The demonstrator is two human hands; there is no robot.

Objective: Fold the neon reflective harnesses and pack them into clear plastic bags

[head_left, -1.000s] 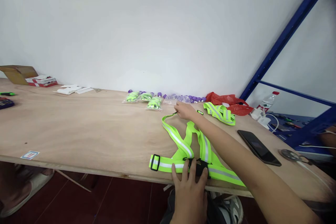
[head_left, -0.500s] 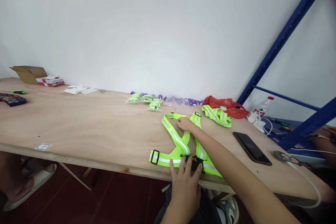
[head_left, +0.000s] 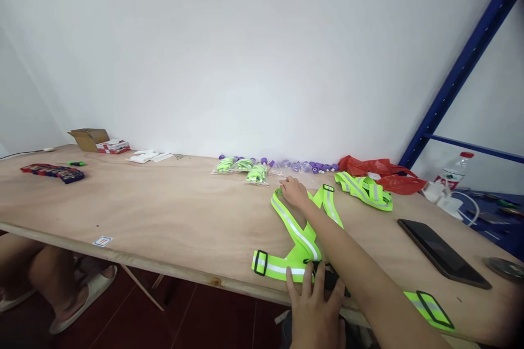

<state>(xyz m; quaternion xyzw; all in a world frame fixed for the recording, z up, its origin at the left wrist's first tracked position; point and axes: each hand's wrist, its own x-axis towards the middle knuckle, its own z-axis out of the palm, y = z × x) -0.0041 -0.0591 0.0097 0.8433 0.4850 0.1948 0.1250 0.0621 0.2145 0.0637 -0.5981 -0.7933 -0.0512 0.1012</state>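
A plywood counter (head_left: pixel 164 212) against a white wall. At its far left corner sits an open cardboard box (head_left: pixel 88 138). Along the far edge lie white papers (head_left: pixel 149 156), bagged green items (head_left: pixel 243 166), purple caps (head_left: pixel 311 166) and a red plastic bag (head_left: pixel 380 168). Near the right edge lies a black phone (head_left: pixel 442 252). A blue rack (head_left: pixel 462 65) stands beyond.

The plywood table (head_left: pixel 164 212) bears a neon harness (head_left: pixel 297 229), a phone (head_left: pixel 444 253), a red bag (head_left: pixel 380 169) and a cardboard box (head_left: pixel 88 138).

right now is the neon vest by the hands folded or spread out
Spread: the vest lies flat on the table, its straps fanned apart in a V.
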